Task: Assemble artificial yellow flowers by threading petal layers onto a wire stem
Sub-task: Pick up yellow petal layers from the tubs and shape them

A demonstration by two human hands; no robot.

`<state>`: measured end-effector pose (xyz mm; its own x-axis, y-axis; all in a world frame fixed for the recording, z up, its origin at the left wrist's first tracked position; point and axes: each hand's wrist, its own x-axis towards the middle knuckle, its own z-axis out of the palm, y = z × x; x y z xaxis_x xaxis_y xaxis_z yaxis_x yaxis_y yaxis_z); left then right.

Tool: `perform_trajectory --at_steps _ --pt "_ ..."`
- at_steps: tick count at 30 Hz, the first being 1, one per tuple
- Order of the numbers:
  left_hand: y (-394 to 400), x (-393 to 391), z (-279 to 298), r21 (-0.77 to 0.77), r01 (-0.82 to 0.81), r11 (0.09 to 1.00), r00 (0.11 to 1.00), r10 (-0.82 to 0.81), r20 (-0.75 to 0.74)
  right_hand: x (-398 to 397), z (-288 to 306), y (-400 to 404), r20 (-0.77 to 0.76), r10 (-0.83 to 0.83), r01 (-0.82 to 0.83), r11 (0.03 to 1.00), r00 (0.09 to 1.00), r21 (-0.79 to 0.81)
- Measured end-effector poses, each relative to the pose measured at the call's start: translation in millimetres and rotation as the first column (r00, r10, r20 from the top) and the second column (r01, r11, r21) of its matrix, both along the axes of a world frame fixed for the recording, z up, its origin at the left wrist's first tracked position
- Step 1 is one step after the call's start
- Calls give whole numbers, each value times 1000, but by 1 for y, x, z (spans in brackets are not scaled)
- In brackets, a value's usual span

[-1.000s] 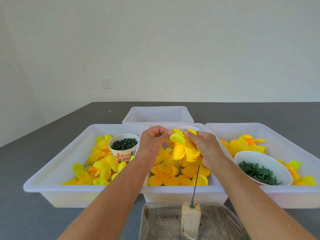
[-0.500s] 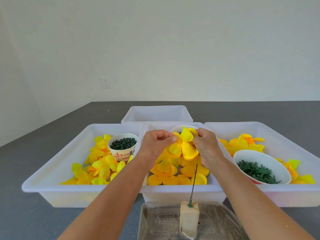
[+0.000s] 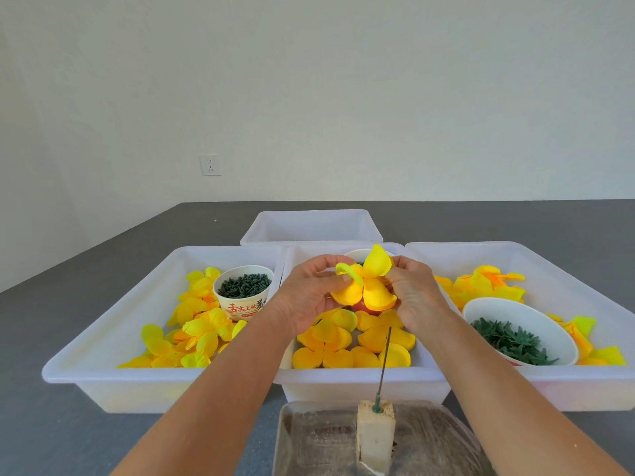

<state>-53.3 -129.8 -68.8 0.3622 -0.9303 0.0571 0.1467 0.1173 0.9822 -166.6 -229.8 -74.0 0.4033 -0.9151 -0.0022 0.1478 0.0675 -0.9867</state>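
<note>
Both hands hold a yellow petal layer (image 3: 367, 286) above the middle white tray (image 3: 357, 376). My left hand (image 3: 305, 297) pinches its left side, my right hand (image 3: 412, 293) its right side. The layer's petals are spread out, one standing upright. A thin wire stem (image 3: 385, 362) rises, slightly tilted, from a pale foam block (image 3: 375, 438) at the table's near edge, below and in front of the hands. Its tip ends just under my right hand, apart from the layer. More orange-yellow petal layers (image 3: 343, 345) lie in the middle tray.
The left tray (image 3: 113, 341) holds yellow petals and a paper cup of dark green pieces (image 3: 243, 286). The right tray (image 3: 591, 290) has petals and a white bowl of green leaf parts (image 3: 512, 338). Another white tray (image 3: 311, 228) stands behind. A clear container (image 3: 309, 441) surrounds the foam block.
The petal layer has been unfolded and spread between my hands, with one petal now upright. Both hands stayed above the middle tray.
</note>
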Motion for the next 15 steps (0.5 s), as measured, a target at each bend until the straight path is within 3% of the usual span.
perform_trajectory --at_steps 4,8,11,13,15 --pt "0 2 -2 -8 -145 989 989 145 34 3 -1 7 -101 120 -127 990 988 -63" --pt "0 4 -3 -59 -328 943 933 333 134 0 -4 5 -149 -89 42 956 985 -291" --pt "-2 4 -4 -111 -388 915 881 404 246 -2 -2 9 -76 -268 169 780 960 -603" --pt "-2 3 -5 -139 -402 905 852 425 307 -1 -1 15 22 -267 204 679 964 -705" --pt "-3 2 -5 -163 -405 900 822 436 365 -1 -2 18 8 -235 153 610 972 -777"
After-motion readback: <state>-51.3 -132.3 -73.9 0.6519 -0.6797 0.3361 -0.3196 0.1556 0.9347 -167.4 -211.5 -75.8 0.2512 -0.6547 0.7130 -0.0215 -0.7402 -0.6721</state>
